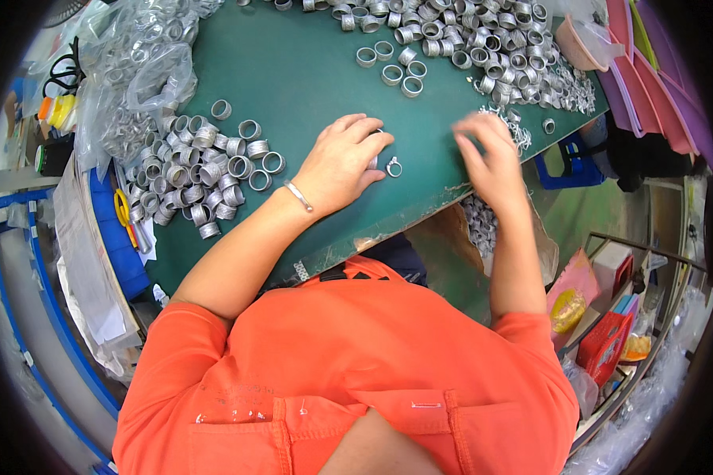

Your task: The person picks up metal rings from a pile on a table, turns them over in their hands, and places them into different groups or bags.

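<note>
My left hand (342,161), with a bangle at its wrist, rests on the green tabletop (293,93). Its fingers and thumb close round a grey metal ring (374,161), mostly hidden by the fingers. A smaller ring with a knob-like bump (394,167) lies just past the thumb. My right hand (489,154) is to the right, over the table near a scatter of small whitish pieces (518,136). Motion smears its fingers, so whether they hold anything is unclear.
Ring piles lie at left (202,170) and far right (483,36), with several loose rings (392,74) between. Plastic bags (146,71) crowd the back left. Below the table's front edge, an open sack (537,241) holds small metal parts. Pink bins (650,95) stand at right.
</note>
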Action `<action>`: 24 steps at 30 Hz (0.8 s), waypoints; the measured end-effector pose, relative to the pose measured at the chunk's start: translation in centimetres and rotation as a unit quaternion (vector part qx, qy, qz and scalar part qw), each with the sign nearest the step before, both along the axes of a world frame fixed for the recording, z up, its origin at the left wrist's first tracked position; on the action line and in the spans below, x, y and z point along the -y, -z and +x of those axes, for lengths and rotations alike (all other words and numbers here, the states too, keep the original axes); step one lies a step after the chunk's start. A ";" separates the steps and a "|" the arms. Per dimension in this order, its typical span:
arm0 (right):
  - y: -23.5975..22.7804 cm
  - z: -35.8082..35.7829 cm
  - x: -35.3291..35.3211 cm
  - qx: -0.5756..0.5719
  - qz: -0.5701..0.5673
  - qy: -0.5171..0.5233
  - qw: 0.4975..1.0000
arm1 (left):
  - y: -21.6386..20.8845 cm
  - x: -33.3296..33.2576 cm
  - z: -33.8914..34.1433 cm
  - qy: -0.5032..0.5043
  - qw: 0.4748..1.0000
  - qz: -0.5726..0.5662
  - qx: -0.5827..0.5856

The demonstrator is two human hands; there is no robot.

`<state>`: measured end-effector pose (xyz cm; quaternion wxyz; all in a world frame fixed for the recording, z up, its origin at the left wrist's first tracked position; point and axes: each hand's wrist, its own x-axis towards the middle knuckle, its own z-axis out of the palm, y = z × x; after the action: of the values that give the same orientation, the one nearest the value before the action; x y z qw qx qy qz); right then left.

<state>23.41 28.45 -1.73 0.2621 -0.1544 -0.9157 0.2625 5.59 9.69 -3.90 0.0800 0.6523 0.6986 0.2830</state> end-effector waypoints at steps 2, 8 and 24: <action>1.5 -4.6 -0.4 -0.055 0.086 0.026 0.994 | -0.3 0.0 0.3 0.002 1.000 0.007 0.015; 3.1 -7.4 -0.5 0.012 -0.081 0.037 0.996 | -1.7 2.3 1.1 -0.057 0.993 0.044 0.089; 0.9 -2.8 6.5 -0.012 -0.149 -0.029 0.988 | -2.1 2.0 2.0 -0.077 0.824 0.139 0.544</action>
<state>20.63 21.98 -2.68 0.2397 -0.1623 -0.8670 0.4056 7.61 7.73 -1.82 0.3336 0.3406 0.5432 0.6912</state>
